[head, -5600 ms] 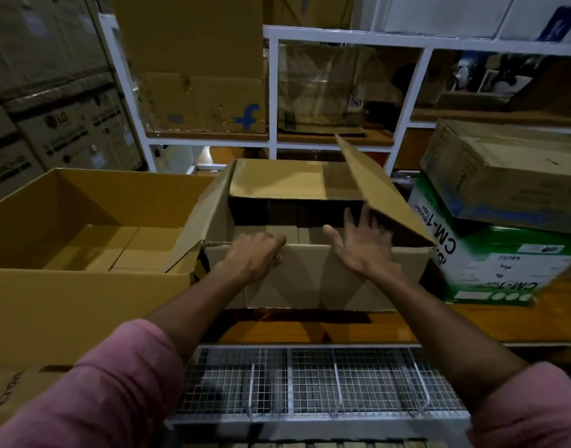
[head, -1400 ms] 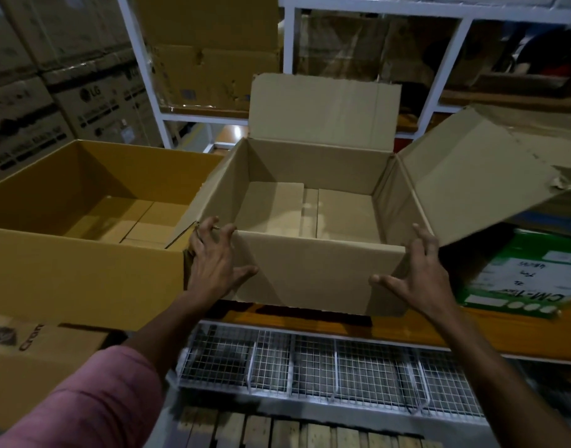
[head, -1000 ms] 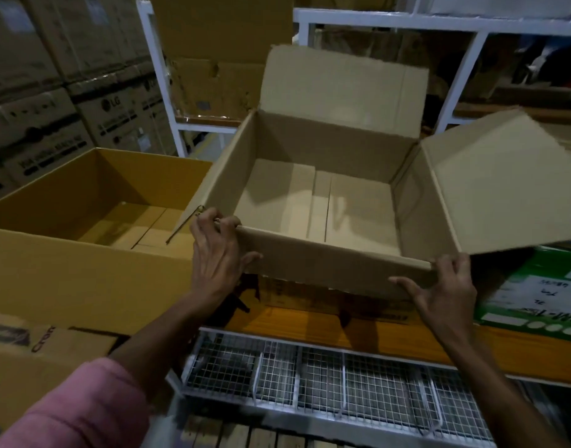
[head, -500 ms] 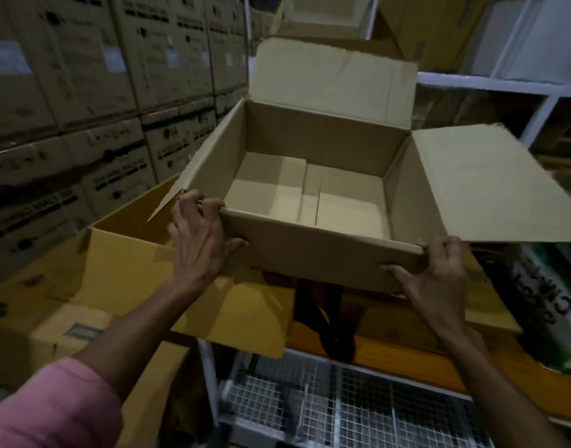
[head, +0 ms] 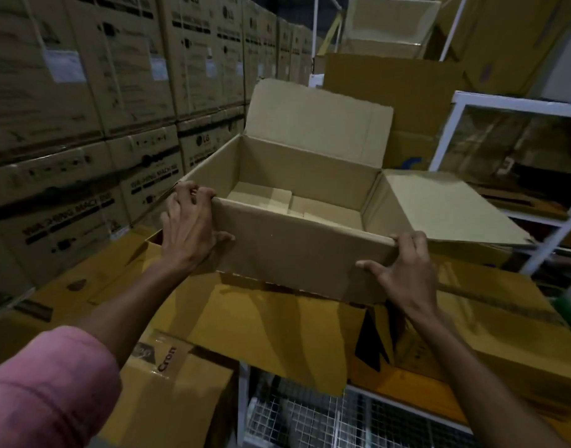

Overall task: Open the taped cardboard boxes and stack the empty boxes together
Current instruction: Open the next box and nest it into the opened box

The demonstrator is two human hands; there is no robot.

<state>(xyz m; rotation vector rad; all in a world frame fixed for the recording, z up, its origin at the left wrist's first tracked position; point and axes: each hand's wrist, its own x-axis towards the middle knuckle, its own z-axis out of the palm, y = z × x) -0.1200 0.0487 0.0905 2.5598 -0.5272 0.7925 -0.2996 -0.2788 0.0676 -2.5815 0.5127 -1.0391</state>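
An open, empty brown cardboard box [head: 297,257] is held in the air, its far flap upright and its right flap spread out flat. My left hand [head: 188,231] grips its near left corner, fingers hooked over the rim. My right hand [head: 404,270] grips the near right corner, fingers curled over the edge and thumb on the front wall. Directly below it lies a larger open yellow cardboard box [head: 271,331], mostly hidden by the held box.
Stacked sealed LG cartons [head: 83,124] form a wall on the left. A taped carton marked "Cron" [head: 177,379] sits below at the left. A white metal rack [head: 510,105] with boxes stands at the right, and a wire mesh shelf [head: 326,418] lies underneath.
Both hands have lifted the open box off the wooden shelf and carried it left, over the yellow box. The view has swung left toward the LG cartons.
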